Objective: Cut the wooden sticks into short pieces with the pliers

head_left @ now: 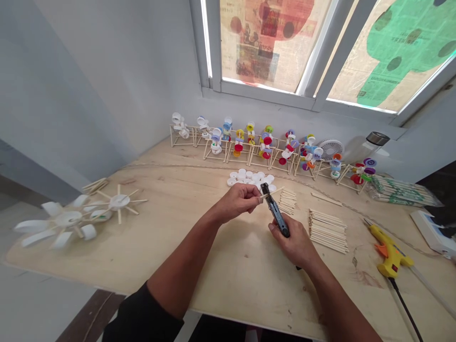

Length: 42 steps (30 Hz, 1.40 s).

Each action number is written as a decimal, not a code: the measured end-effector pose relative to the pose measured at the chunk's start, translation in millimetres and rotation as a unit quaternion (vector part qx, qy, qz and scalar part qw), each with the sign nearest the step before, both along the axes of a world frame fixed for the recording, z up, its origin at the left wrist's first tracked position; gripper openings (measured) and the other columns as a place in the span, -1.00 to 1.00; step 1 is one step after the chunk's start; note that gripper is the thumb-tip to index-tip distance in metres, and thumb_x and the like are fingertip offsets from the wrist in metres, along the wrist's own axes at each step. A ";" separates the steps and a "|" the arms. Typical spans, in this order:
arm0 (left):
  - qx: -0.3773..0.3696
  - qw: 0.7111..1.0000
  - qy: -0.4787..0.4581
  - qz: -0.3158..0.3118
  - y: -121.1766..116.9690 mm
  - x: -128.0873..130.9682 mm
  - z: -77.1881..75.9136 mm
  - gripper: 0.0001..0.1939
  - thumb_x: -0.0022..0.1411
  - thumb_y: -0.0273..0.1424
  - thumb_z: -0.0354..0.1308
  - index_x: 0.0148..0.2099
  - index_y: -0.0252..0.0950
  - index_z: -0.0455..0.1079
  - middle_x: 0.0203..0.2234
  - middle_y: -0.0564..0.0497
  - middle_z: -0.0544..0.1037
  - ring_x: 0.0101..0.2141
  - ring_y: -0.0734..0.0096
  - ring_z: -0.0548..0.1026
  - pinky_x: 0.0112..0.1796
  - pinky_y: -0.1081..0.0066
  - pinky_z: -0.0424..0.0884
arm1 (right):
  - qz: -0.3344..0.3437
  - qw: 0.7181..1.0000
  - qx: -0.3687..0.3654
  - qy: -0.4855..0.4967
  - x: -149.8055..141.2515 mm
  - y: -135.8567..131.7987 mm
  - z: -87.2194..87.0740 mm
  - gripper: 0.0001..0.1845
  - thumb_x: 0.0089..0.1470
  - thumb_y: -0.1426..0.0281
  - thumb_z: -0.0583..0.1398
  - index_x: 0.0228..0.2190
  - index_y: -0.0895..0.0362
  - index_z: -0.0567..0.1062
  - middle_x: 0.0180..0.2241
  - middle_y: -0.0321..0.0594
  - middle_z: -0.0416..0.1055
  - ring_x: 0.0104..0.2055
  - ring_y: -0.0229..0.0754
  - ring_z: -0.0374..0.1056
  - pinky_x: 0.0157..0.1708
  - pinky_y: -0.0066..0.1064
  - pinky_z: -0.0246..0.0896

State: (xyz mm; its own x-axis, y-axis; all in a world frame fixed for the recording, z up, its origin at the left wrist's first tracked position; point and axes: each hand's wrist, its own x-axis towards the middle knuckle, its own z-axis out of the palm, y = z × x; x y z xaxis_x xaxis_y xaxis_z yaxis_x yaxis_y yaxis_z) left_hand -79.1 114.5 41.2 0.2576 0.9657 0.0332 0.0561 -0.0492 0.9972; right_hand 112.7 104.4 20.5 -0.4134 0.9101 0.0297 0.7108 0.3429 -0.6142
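Pinched in the fingers of my left hand (245,199) is a thin wooden stick (277,190), its far end pointing right. My right hand (294,241) is closed around the dark handles of a pair of pliers (275,212). The head of the pliers meets the stick just beside my left fingertips; whether the jaws bite into it is too small to tell. Just behind my hands lies a cluster of white bottle caps (245,175). A small pile of short sticks (288,202) is right of the pliers, and a row of longer sticks (327,230) lies beyond my right hand.
Small stick frames with colourful cap wheels (238,145) line the wall, near a white fan (329,148). Left are white wheels with spokes (119,202) and paddles (67,221). A yellow glue gun (390,251), power strip (434,232) and bagged sticks (402,191) stand right.
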 end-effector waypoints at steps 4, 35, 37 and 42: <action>-0.013 1.000 -0.003 0.016 1.6 0.2 -1.4 -0.77 0.03 -0.27 0.13 -0.45 -0.38 0.35 -0.77 0.15 0.29 -0.72 0.68 0.10 -0.66 0.59 0.01 | -0.006 1.000 0.005 -0.001 0.4 1.4 -1.9 -0.80 0.01 0.24 0.04 -0.50 0.09 0.33 -0.58 -0.31 0.35 -0.52 -0.20 0.26 -0.49 -0.45 0.05; 0.183 0.943 0.225 0.164 -1.7 26.3 -12.8 -0.78 0.19 -0.26 -0.04 -0.37 -0.29 0.30 -0.67 0.12 0.32 -0.63 0.56 0.25 -0.53 0.55 0.16 | -0.050 0.996 -0.013 0.070 -3.1 1.1 -8.2 -0.84 0.01 0.28 0.05 -0.51 0.09 0.28 -0.54 -0.31 0.34 -0.49 -0.21 0.26 -0.46 -0.46 0.08; 0.207 0.930 0.254 0.169 -1.8 26.3 -12.7 -0.78 0.21 -0.28 -0.06 -0.37 -0.27 0.30 -0.67 0.13 0.31 -0.61 0.54 0.27 -0.50 0.54 0.17 | -0.054 0.996 -0.013 0.073 -3.6 1.1 -8.1 -0.84 0.01 0.28 0.05 -0.52 0.08 0.27 -0.55 -0.31 0.33 -0.49 -0.21 0.25 -0.46 -0.46 0.08; 0.221 0.918 0.283 0.165 -1.0 24.7 -13.2 -0.79 0.22 -0.30 -0.09 -0.34 -0.28 0.31 -0.67 0.12 0.30 -0.60 0.53 0.28 -0.50 0.54 0.17 | -0.043 0.994 -0.021 0.094 -3.2 1.1 -8.4 -0.84 0.01 0.29 0.05 -0.52 0.09 0.27 -0.56 -0.32 0.32 -0.50 -0.22 0.24 -0.47 -0.46 0.07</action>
State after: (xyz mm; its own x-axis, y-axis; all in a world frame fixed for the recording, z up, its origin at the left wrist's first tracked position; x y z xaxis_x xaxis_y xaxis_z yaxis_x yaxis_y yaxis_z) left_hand -54.4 113.5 28.1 0.0509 0.9185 0.3921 0.6446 -0.3301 0.6896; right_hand 109.6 105.5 12.1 -0.3250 0.9437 0.0608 0.6068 0.2574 -0.7520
